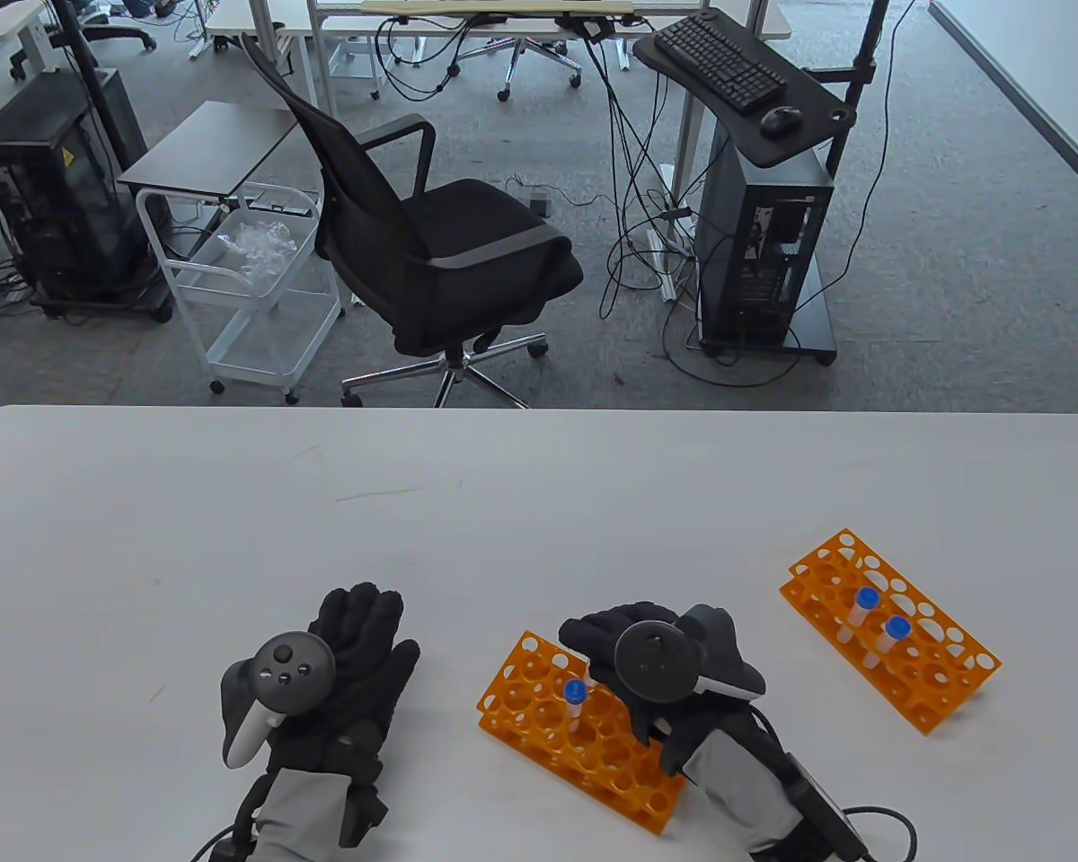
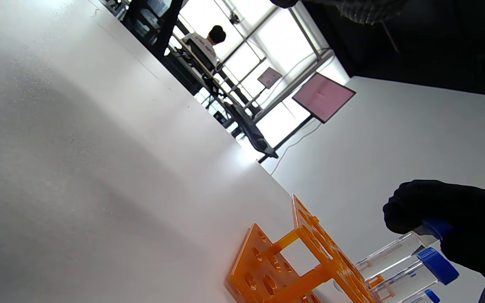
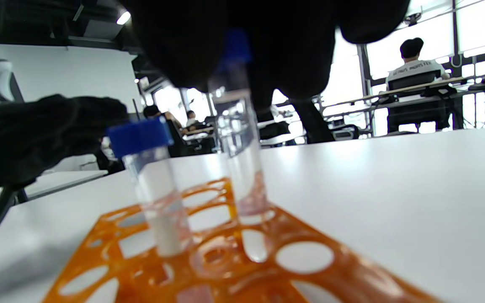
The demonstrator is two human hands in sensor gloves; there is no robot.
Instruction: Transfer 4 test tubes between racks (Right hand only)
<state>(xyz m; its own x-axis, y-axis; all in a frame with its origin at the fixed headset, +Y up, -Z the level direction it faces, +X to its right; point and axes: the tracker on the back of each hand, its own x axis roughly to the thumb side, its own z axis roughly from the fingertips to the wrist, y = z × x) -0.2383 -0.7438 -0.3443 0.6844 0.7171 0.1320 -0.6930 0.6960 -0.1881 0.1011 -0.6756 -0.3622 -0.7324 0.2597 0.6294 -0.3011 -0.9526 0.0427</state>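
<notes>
Table view: two orange racks, the near rack (image 1: 584, 732) with one blue-capped tube (image 1: 575, 699) showing beside the right hand (image 1: 651, 669), the far rack (image 1: 889, 628) holding two, the left hand (image 1: 341, 682) flat and released on the table (image 1: 234, 539). Left wrist view: three blue caps, the lowest cut off. Right wrist view: right-hand fingers (image 3: 267, 46) grasp a second tube (image 3: 240, 139) by its cap over a hole, its base blurred.

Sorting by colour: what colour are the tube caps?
Blue caps; clearest in the table view.
</notes>
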